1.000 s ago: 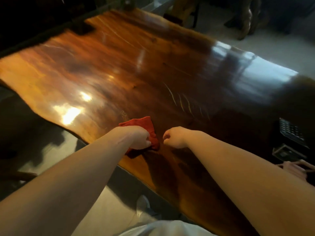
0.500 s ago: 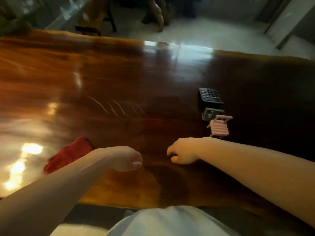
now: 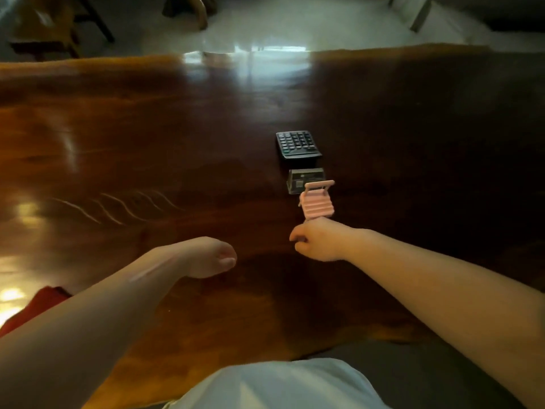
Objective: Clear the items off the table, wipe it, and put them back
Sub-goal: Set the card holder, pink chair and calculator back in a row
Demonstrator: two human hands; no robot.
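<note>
I see both of my bare arms reaching forward over the dark, glossy wooden tabletop (image 3: 147, 137). My left hand (image 3: 206, 256) is low over the wood near the middle, with the fingers curled in loosely; it holds nothing. My right hand (image 3: 317, 242) is also curled into a loose fist and I see nothing inside it. It is just in front of a small pink ribbed object (image 3: 318, 203), and the knuckles seem to touch its near edge, but I cannot tell if there is real contact.

Just behind the pink object stands a small dark box with a label (image 3: 305, 178), partly hidden by the pink object's bar. A little farther away lies a black calculator (image 3: 296, 144) with its keys facing up. These three things make a short row near the centre of the tabletop, a bit to the right.

The red cloth (image 3: 38, 302) lies at the left near edge of the tabletop, partly covered by my left forearm and well apart from both hands. Some pale curved streaks (image 3: 118, 206) show on the wood at the left of centre, and bright light reflects at the far edge and at the left side. At the bottom I see white clothing (image 3: 280, 385).
</note>
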